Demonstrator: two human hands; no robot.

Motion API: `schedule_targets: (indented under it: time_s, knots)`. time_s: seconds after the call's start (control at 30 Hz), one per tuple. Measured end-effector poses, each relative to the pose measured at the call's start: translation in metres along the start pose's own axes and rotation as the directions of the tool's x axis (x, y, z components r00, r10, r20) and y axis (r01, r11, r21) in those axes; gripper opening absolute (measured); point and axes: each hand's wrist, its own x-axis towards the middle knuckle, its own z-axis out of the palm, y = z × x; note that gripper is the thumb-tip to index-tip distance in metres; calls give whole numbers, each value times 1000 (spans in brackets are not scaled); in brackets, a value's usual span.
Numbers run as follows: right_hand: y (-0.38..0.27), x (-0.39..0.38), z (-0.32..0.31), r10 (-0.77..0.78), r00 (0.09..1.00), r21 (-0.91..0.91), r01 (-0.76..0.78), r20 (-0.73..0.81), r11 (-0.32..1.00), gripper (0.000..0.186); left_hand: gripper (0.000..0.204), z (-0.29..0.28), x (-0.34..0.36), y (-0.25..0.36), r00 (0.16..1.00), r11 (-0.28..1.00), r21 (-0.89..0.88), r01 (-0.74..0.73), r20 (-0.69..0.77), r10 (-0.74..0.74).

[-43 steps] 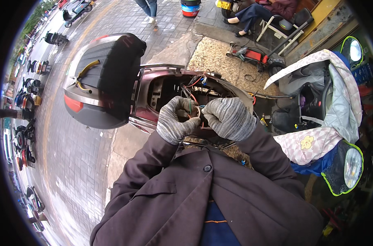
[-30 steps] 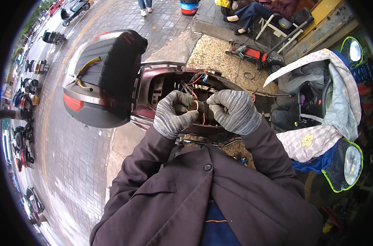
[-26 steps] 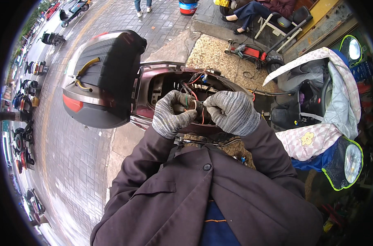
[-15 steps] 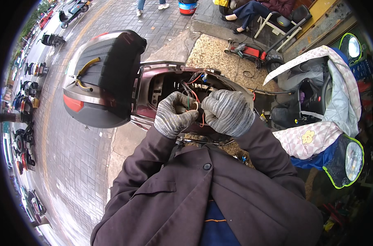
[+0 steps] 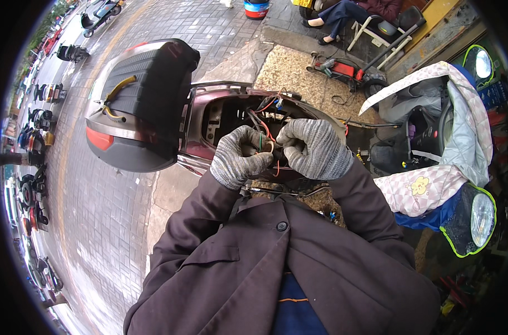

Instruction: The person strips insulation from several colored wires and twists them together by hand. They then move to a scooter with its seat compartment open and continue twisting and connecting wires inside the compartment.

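Both my hands wear grey knitted gloves and meet over the opened maroon scooter body [image 5: 197, 116]. My left hand [image 5: 234, 159] is closed, pinching thin electrical wires [image 5: 269, 133], among them a red and a green one, that rise from the open cavity. Close beside it, my right hand [image 5: 319, 151] is curled, thumb against fingers, at the wire ends; what lies in its pinch is too small to make out. Behind the hands, more wires with a pale connector [image 5: 279, 103] lie at the cavity's far edge.
Left of the cavity stands a black and silver top box [image 5: 159, 84] with yellow-handled pliers [image 5: 120, 88] on it. A red floor jack [image 5: 343, 70] lies beyond, near a seated person [image 5: 338, 19]. On the right are the handlebars' quilted cover [image 5: 427, 192] and mirrors.
My right hand has turned and its fingers have loosened slightly, showing a gap inside the curl. My left hand stays on the wires. The walking person's feet have mostly left the top edge.
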Motion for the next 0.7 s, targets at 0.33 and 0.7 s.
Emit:
schedule_targets:
  time_s: [0.33, 0.7]
  knots:
    - [11, 1, 3, -44, 993, -46, 40, -105, 998, 3, 26, 7, -4, 2, 997, 1000, -19, -10, 77, 11]
    - [3, -26, 11, 421, 868, 634, -483, 261, 604, 24, 29, 10, -4, -19, 996, 972, -218, -85, -58, 74]
